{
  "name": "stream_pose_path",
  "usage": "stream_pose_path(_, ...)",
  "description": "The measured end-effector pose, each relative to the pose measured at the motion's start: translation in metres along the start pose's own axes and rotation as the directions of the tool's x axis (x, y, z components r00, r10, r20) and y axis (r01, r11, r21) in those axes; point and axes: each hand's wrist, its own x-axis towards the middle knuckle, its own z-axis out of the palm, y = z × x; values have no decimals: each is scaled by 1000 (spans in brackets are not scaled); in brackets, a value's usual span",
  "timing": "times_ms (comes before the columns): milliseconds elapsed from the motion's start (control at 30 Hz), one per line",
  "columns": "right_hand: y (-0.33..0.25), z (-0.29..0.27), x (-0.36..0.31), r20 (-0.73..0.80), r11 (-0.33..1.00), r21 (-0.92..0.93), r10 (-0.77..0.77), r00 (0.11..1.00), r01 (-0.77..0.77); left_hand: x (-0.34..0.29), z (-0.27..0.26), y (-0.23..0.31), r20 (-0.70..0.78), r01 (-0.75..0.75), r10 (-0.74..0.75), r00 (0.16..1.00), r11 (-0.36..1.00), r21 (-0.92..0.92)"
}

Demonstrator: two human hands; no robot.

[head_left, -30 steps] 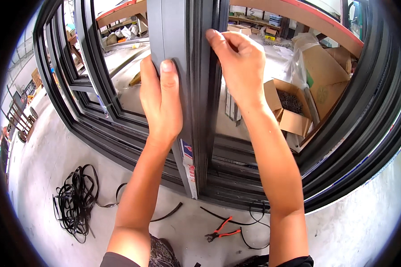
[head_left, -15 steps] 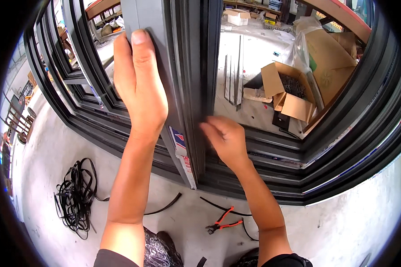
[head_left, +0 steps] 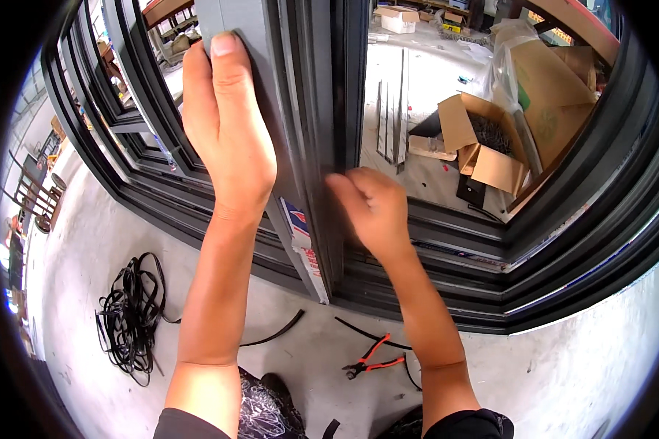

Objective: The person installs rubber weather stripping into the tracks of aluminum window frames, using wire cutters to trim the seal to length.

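A dark grey metal window frame stands before me, its thick upright (head_left: pixel 294 146) rising between my hands. My left hand (head_left: pixel 231 132) is wrapped around the left edge of this upright, thumb lying along the front face; its fingertips are hidden behind. Against the grooved right side, my right hand (head_left: pixel 379 208) has its fingers curled and its thumb pressed to the metal, slightly blurred. Whether anything sits between those fingers is hidden. A printed film strip (head_left: pixel 296 219) clings to the upright lower down.
Orange-handled pliers (head_left: pixel 356 369) lie on the concrete floor near short black strips (head_left: pixel 278 334). A tangled black strip coil (head_left: pixel 128 322) lies at left. Beyond the frame are an open cardboard box (head_left: pixel 458 126), long metal bars (head_left: pixel 392 110) and a large cardboard sheet (head_left: pixel 556 99).
My right hand has slid a little upward along the upright. My left hand keeps its grip, and the whole view has shifted slightly.
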Motion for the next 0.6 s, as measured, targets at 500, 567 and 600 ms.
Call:
stream_pose_path(500,18,6,-41,88,971,-222,-74,993,92,2,-6,-12,-14,43,-43,999,999,-31)
stream_pose_path(567,21,9,-46,77,963,-264,-30,997,49,2,-6,-12,-5,75,-75,997,996,-48)
stream_pose_path(600,23,8,-47,96,968,-248,-22,995,45,3,-6,-11,-6,59,-59,998,998,-27)
